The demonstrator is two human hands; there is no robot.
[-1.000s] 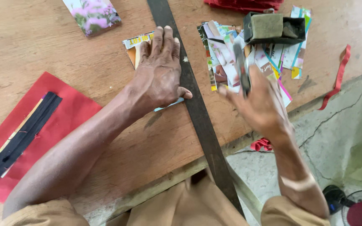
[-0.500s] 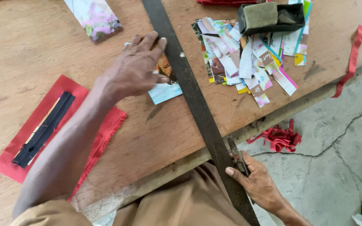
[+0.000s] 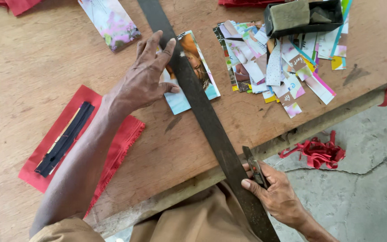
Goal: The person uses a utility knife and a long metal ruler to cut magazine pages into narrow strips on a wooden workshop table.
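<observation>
A long dark metal blade (image 3: 202, 112) runs diagonally across the wooden table (image 3: 36, 58) and out past its front edge. Under it lies a colourful printed card (image 3: 198, 71). My left hand (image 3: 146, 76) lies flat on the card, fingers spread against the blade's left side. My right hand (image 3: 272, 192) is below the table edge, closed around the blade's lower end and handle (image 3: 254, 168).
A pile of several cut colourful paper strips (image 3: 274, 67) lies right of the blade, with a dark open box (image 3: 303, 15) behind it. Red cloth with a black strip (image 3: 66, 139) lies at left. Another printed card (image 3: 110, 20) lies far left. Red scraps (image 3: 316, 152) are on the floor.
My right hand left the pile of strips and dropped to the blade's lower end. My left hand slid a printed card further under the blade.
</observation>
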